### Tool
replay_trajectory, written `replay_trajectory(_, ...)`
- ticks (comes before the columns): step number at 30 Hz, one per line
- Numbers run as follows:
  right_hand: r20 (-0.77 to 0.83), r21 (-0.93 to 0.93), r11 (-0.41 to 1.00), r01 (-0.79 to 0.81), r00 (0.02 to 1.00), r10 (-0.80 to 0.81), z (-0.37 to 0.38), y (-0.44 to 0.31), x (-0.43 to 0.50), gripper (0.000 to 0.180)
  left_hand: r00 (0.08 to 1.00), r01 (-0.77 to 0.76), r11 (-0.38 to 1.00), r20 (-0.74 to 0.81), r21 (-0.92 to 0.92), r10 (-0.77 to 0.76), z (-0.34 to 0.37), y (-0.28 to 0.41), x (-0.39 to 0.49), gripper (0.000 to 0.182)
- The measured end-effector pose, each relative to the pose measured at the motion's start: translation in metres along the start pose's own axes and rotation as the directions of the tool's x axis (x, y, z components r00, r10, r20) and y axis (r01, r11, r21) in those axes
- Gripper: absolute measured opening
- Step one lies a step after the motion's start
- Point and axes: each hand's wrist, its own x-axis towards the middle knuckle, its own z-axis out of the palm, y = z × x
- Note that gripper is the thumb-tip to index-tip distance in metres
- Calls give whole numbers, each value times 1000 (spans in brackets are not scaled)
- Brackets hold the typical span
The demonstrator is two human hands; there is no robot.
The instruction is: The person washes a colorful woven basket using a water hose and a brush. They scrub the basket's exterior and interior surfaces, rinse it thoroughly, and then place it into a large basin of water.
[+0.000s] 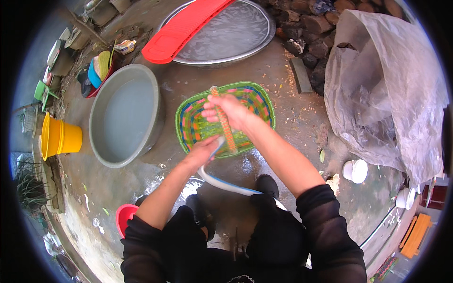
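Note:
My left hand (pixel 203 152) is closed around the end of a pale hose with a blue stripe (pixel 226 184), at the near left side of a green woven basket (pixel 179 131). The hose runs back between my feet. My right hand (pixel 228 111) is over the basket, at its orange-and-green wrapped handle (pixel 228 136), with the fingers curled and blurred; whether they grip the handle is unclear. The basket has blue, pink and orange checks and rests on the wet concrete ground.
A grey basin of water (pixel 154 116) is at left, beside yellow buckets (pixel 70 137). Beyond the basket lies a large metal tray (pixel 240 53) with a red ridged plastic board (pixel 184 32) across it. Firewood (pixel 318 24) and plastic sheeting (pixel 382 88) are at right, a red bowl (pixel 124 217) near my left arm.

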Motion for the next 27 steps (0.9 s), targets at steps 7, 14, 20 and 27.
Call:
replay_trajectory(7, -155, -10, 996, -91, 984, 88, 2, -32, -23, 23, 996, -14, 1000, -90, 23, 16, 22, 20, -12, 52)
replay_trajectory(14, -180, -55, 932, 358, 915, -362, -29, -54, -113, 25, 920, -227, 954, -277, 198, 276, 42, 30, -39, 50)
replay_trajectory(20, -153, -214, 850, 482, 843, -516, -76, 42, -125, 20, 930, -200, 973, -290, 119, 227, 47, 16, -31, 50)
replay_trajectory(27, -343, 10, 992, 125, 932, -114, -149, 133, -72, 33, 966, -48, 994, -259, -97, 21, 43, -20, 3, 47)
